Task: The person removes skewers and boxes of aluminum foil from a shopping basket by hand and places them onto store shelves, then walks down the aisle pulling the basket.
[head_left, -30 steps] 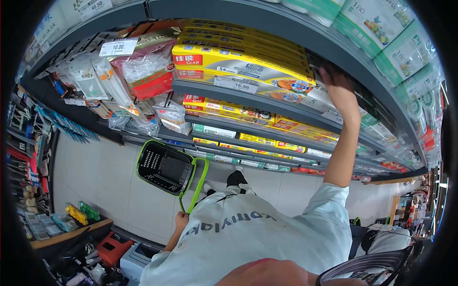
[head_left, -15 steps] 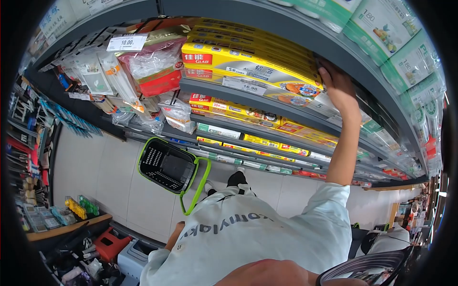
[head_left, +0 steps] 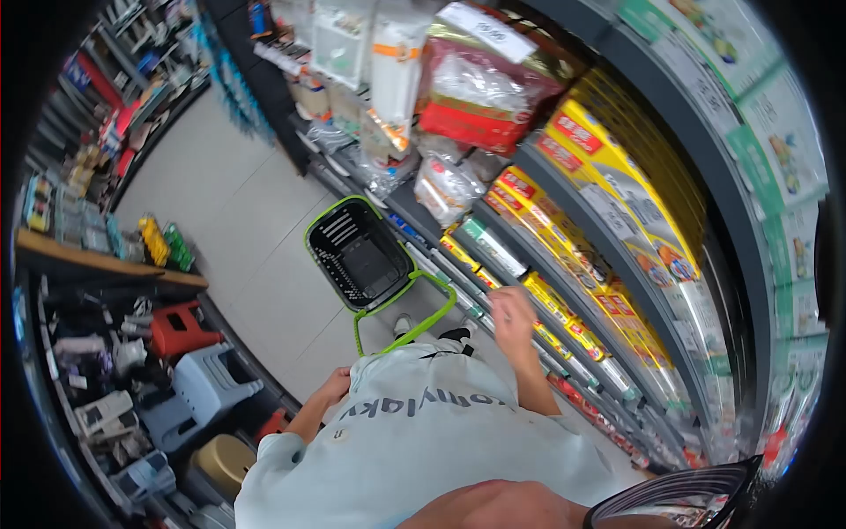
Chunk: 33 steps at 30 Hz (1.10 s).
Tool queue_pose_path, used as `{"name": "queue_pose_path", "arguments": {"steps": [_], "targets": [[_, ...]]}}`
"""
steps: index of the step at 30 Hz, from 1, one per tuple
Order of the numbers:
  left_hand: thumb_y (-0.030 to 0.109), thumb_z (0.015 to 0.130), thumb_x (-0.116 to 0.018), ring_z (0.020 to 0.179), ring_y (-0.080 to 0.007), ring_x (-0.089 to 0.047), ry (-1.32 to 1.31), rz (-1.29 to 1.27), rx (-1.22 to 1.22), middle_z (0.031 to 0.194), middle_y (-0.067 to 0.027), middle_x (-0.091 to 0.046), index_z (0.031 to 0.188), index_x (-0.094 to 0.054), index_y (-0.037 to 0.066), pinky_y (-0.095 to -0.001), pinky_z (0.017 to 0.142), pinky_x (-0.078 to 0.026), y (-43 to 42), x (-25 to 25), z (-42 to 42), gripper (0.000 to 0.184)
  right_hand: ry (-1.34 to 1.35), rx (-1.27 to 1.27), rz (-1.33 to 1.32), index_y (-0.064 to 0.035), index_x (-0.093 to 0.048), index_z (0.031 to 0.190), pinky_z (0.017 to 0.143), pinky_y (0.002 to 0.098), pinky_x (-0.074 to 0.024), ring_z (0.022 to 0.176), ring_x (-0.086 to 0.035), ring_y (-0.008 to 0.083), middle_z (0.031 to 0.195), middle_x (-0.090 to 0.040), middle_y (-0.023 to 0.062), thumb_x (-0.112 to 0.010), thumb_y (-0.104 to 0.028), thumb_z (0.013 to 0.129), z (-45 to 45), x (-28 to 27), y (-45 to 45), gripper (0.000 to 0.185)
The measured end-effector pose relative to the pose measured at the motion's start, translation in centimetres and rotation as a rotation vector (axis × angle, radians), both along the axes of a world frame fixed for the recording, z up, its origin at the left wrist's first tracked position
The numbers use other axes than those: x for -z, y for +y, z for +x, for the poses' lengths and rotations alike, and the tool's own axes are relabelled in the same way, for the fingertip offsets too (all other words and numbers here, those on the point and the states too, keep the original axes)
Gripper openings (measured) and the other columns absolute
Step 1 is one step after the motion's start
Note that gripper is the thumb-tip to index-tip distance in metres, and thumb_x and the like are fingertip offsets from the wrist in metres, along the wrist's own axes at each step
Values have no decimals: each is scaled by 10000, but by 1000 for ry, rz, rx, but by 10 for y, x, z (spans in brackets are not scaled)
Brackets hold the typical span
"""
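My right hand [head_left: 514, 316] is in front of the lower shelves with its fingers loosely bent and nothing visible in it; it is slightly blurred. At my left side, my left hand [head_left: 335, 385] shows only in part, by the edge of my shirt, and its fingers are mostly hidden. A black shopping basket [head_left: 339, 238] with a green rim stands on the floor before me. Its long green handle [head_left: 448, 309] leans towards my body, and neither hand visibly grips it. Yellow boxes of Glad foil [head_left: 630, 189] fill the upper shelf to my right.
Bagged goods [head_left: 485, 97] hang past the foil boxes. Green-and-white packs [head_left: 767, 132] sit on the top shelf. To the left, a low shelf holds a red stool [head_left: 181, 331] and a grey-blue stool [head_left: 216, 383]. Grey floor tiles [head_left: 238, 212] run between the shelves.
My right hand has left the yellow foil boxes on the upper shelf and come down near my body. My view has turned, so the shelf now runs along my right. More of my left hand shows.
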<state>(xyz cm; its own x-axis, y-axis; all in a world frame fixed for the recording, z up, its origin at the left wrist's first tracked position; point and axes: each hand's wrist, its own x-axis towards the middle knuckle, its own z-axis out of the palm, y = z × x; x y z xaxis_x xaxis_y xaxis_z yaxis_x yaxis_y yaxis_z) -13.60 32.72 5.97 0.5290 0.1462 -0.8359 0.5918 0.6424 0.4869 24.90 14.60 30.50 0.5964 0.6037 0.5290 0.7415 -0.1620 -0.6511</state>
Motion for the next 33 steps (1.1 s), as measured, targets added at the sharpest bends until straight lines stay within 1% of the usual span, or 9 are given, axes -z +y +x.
{"name": "queue_pose_path", "arguments": {"steps": [3,7,9,15,21,24,26,29,33], "targets": [[44,901,-609,739,-118,-622,-103,71,-90,854,-42,-696,956,-705,26,-280,643,-517,-4,6,-25,112,269,-348,-324,-18,-671,979,822,424,-512,939,-639,354,977,-663,140,-686,-116,821,-30,94,36,186],[12,896,-574,861,-135,-634,50,105,-24,1005,-41,-684,1140,-684,73,-318,715,-542,-21,25,-74,275,14,-656,-554,-35,-659,1121,933,460,-477,1075,-610,350,1091,-652,142,-677,-187,822,-54,183,42,337],[1,897,-562,880,-136,-631,67,23,58,1022,-29,-671,1179,-672,92,-327,722,-545,-32,22,-83,317,159,-771,-1046,-80,-606,1308,1065,451,-379,1258,-512,310,1318,-568,163,-694,-256,834,-51,216,39,513],[34,901,-599,960,-173,-635,-224,293,-182,1011,-38,-671,1134,-682,19,-306,852,-508,-72,12,-66,248,-44,-831,-1273,-114,-704,1058,868,524,-487,1067,-632,358,1054,-683,139,-688,-353,802,-49,264,40,351],[98,931,-612,1094,-195,-606,-251,815,-162,1154,-106,-676,1182,-652,7,-318,956,-463,-109,-15,-59,270,-145,-843,-1051,-74,-701,1024,825,522,-496,962,-655,356,961,-683,148,-685,-404,856,-59,253,34,370],[160,946,-608,1147,-206,-585,-313,699,-230,1254,-120,-653,1279,-612,21,-328,981,-453,-129,26,-57,360,-169,-811,-1073,-85,-702,1021,828,532,-489,970,-647,350,960,-678,144,-677,-445,865,-56,259,22,393],[239,946,-613,1164,-224,-580,-121,182,-178,1297,-122,-638,1343,-575,15,-343,997,-447,-132,52,-49,458,-179,-815,-1084,-90,-702,1020,831,530,-485,983,-642,348,970,-675,140,-678,-451,865,-49,272,15,393],[309,920,-646,1201,-232,-559,-69,79,-171,1366,-139,-595,1364,-560,-1,-345,1010,-440,-147,69,-42,548,-199,-783,-1080,-95,-700,1015,842,522,-476,1000,-634,347,985,-668,135,-680,-453,866,-48,279,8,389],[353,898,-669,1226,-229,-537,12,97,-70,1393,-151,-570,1386,-526,-12,-348,1019,-435,-171,21,-52,626,-249,-698,-1059,-88,-696,1008,873,498,-461,1010,-624,338,996,-656,133,-680,-446,868,-36,271,8,384]]}}
